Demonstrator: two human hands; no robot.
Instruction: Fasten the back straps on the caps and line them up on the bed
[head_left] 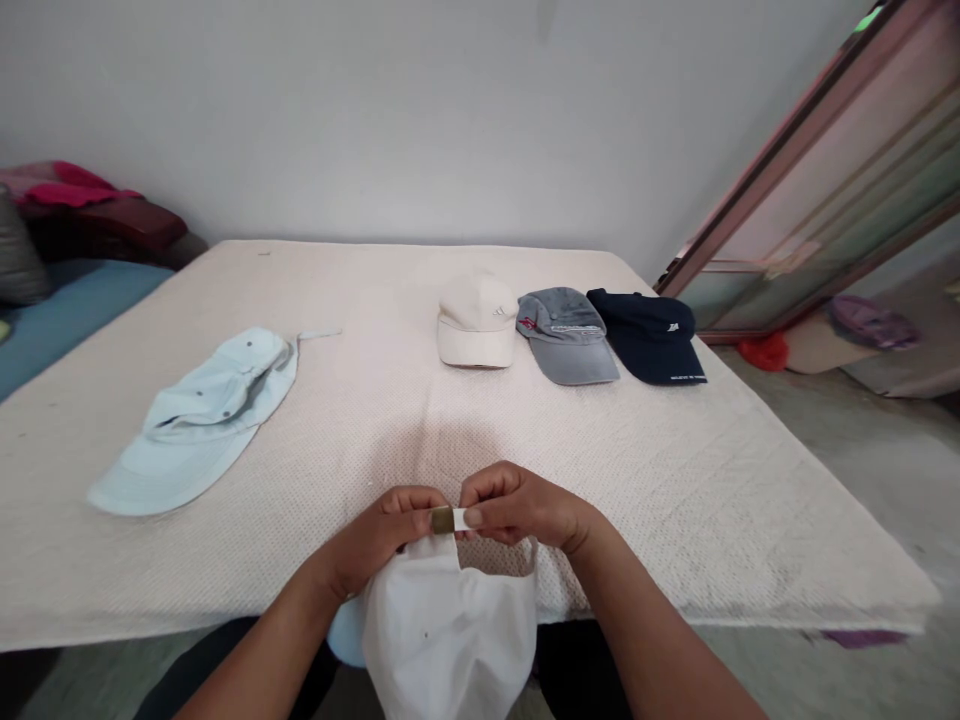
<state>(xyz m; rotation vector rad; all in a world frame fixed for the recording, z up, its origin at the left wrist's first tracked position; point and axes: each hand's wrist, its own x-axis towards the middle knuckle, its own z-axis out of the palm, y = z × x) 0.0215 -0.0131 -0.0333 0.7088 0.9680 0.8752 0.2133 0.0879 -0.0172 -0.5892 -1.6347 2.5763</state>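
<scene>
Left fingers (415, 524) on buckle (442, 520), apparently metal, right fingers (491, 514) pinching cap strap (460, 519)

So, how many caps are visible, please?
5: pale-blue cloth cap at left; cream cloth cap, grey cloth cap, navy cloth cap, centre to right; white cloth cap in left hand and right hand.

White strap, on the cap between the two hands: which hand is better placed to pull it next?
Probably the right hand: its fingers pinch the white strap just beside the buckle. The left hand grips at the buckle, so it seems better placed to steady.
</scene>
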